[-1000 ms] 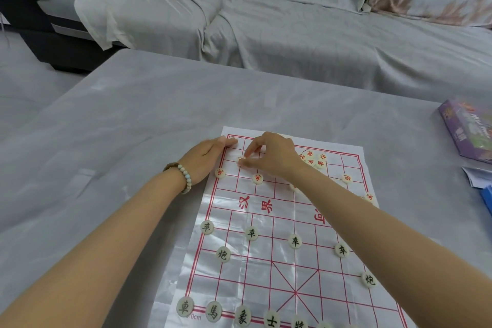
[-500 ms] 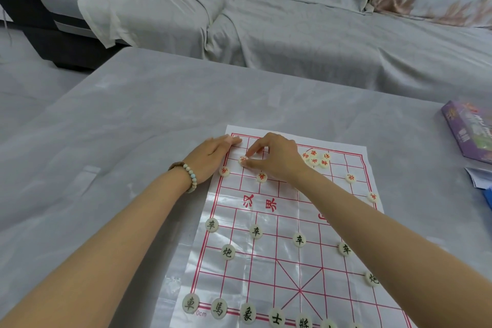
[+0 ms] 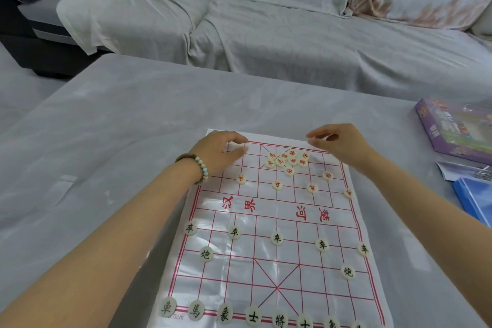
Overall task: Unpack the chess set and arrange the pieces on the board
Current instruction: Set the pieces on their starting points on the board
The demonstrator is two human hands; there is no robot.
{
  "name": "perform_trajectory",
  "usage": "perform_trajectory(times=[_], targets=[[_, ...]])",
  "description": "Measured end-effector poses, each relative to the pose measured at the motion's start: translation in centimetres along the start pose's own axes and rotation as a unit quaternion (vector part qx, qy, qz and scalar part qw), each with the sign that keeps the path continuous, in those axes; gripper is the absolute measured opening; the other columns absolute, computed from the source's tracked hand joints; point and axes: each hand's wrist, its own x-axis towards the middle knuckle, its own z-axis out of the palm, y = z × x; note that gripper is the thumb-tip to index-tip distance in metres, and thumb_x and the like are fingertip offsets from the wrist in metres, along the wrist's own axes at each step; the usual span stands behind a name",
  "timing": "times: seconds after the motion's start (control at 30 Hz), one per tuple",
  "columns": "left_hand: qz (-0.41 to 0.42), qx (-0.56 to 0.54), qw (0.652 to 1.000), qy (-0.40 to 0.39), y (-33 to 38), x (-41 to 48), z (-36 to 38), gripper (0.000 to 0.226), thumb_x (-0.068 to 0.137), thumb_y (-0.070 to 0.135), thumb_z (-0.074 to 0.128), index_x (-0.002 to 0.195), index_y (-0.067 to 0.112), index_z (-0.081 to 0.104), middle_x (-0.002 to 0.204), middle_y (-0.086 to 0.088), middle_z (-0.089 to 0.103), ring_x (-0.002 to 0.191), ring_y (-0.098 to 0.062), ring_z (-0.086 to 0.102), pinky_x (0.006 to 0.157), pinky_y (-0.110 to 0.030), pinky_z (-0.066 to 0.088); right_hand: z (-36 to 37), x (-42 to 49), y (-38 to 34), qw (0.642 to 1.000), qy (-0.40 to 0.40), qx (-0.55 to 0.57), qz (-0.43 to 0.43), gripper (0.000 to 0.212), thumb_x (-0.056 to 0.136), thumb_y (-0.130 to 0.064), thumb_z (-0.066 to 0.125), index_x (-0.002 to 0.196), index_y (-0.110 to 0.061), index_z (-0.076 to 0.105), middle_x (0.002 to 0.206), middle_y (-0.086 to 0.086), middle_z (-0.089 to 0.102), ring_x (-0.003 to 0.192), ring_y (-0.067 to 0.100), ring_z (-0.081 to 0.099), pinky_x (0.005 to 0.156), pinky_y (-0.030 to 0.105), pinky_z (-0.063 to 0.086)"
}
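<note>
While black pieces (image 3: 277, 238) stand in order on the lower half of a clear plastic chess board (image 3: 277, 210) ruled in red, a person's two bare hands are at its upper edge, near the middle of the frame. The left hand (image 3: 218, 153), a beaded bracelet (image 3: 201, 168) on its wrist, arches over the board's upper left corner with fingertips down on the sheet; its grip is loose and holds no piece that shows. The right hand (image 3: 340, 144) hovers above the upper right part of the board, slightly blurred, its grip relaxed, fingers loosely curled with nothing seen between them.

Between the hands, a huddle of red pieces (image 3: 287, 158) lies bunched together just below the board's top line, many of them touching. Below it, four red discs sit spaced along one line and a fifth just above them toward the right. Five black discs sit spaced along one line below the printed river, with two more lower down, one on each side. A further row runs along the bottom edge of the frame.

The board lies flat on a grey-covered worktop (image 3: 106, 141). At the right edge of the frame a purple box (image 3: 452, 130) rests on the worktop, well apart from the board. A draped sofa (image 3: 266, 34) fills the top of the frame.
</note>
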Motion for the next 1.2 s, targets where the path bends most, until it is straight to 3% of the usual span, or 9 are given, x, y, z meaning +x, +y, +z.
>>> perform_trajectory(times=[0.2, 0.33, 0.47, 0.77, 0.9, 1.0, 1.2], targets=[[0.024, 0.065, 0.997, -0.044, 2.7, 1.2, 2.3, 0.045, 0.082, 0.041, 0.063, 0.124, 0.028, 0.053, 0.122, 0.006, 0.055, 0.11, -0.012, 0.049, 0.095, -0.029, 0.044, 0.4, -0.6, 1.7, 0.998, -0.057, -0.018, 0.002, 0.02, 0.085, -0.022, 0.065, 0.104, -0.02, 0.069, 0.101, -0.004, 0.064, 0.087, 0.012, 0.057, 0.068, 0.015, 0.042], [0.032, 0.085, 0.995, -0.047, 3.1, 1.6, 3.1, 0.045, 0.079, 0.041, 0.066, 0.121, 0.028, 0.055, 0.114, 0.005, 0.056, 0.101, -0.011, 0.049, 0.091, -0.029, 0.045, 1.2, -0.9, 1.7, 0.995, -0.081, -0.055, -0.031, 0.019, 0.081, -0.028, 0.069, 0.099, -0.023, 0.069, 0.096, -0.008, 0.059, 0.079, 0.005, 0.051, 0.066, 0.012, 0.039], [0.031, 0.093, 0.995, -0.038, 3.3, 1.8, 3.5, 0.046, 0.079, 0.042, 0.066, 0.121, 0.028, 0.054, 0.111, 0.006, 0.056, 0.098, -0.01, 0.048, 0.09, -0.028, 0.045, 1.9, -1.0, 1.7, 0.993, -0.071, -0.082, -0.049, 0.02, 0.078, -0.03, 0.072, 0.098, -0.024, 0.069, 0.097, -0.01, 0.057, 0.076, 0.0, 0.049, 0.063, 0.009, 0.034], [0.021, 0.092, 0.995, -0.038, 3.5, 1.5, 3.5, 0.04, 0.08, 0.038, 0.067, 0.117, 0.027, 0.057, 0.112, 0.006, 0.056, 0.098, -0.008, 0.047, 0.09, -0.024, 0.043, 2.9, -1.4, 0.4, 0.994, -0.067, -0.059, -0.063, 0.017, 0.077, -0.032, 0.073, 0.092, -0.026, 0.069, 0.099, -0.007, 0.061, 0.074, 0.004, 0.05, 0.065, 0.013, 0.04], [0.016, 0.083, 0.996, -0.037, 3.6, 1.1, 3.3, 0.04, 0.079, 0.036, 0.069, 0.116, 0.026, 0.057, 0.111, 0.006, 0.057, 0.1, -0.011, 0.049, 0.091, -0.027, 0.045, 3.0, -1.9, -0.4, 0.992, -0.068, -0.091, -0.054, 0.02, 0.074, -0.038, 0.074, 0.089, -0.026, 0.068, 0.101, -0.007, 0.06, 0.082, 0.007, 0.052, 0.077, 0.024, 0.048], [0.011, 0.073, 0.997, -0.032, 3.7, 1.0, 3.4, 0.037, 0.077, 0.035, 0.071, 0.111, 0.025, 0.058, 0.11, 0.006, 0.058, 0.099, -0.011, 0.05, 0.087, -0.026, 0.046, 2.9, -2.6, -0.7, 0.989, -0.074, -0.123, -0.038, 0.026, 0.074, -0.041, 0.074, 0.092, -0.024, 0.069, 0.102, -0.008, 0.058, 0.094, 0.011, 0.052, 0.092, 0.034, 0.045], [0.002, 0.076, 0.997, -0.027, 4.1, 0.6, 3.5, 0.026, 0.076, 0.038, 0.07, 0.098, 0.027, 0.061, 0.105, 0.007, 0.06, 0.098, -0.012, 0.051, 0.084, -0.026, 0.046, 3.7, -2.8, -0.7, 0.988, -0.059, -0.137, -0.039, 0.027, 0.073, -0.045, 0.074, 0.092, -0.026, 0.069, 0.106, -0.006, 0.06, 0.098, 0.013, 0.054, 0.094, 0.038, 0.043]])
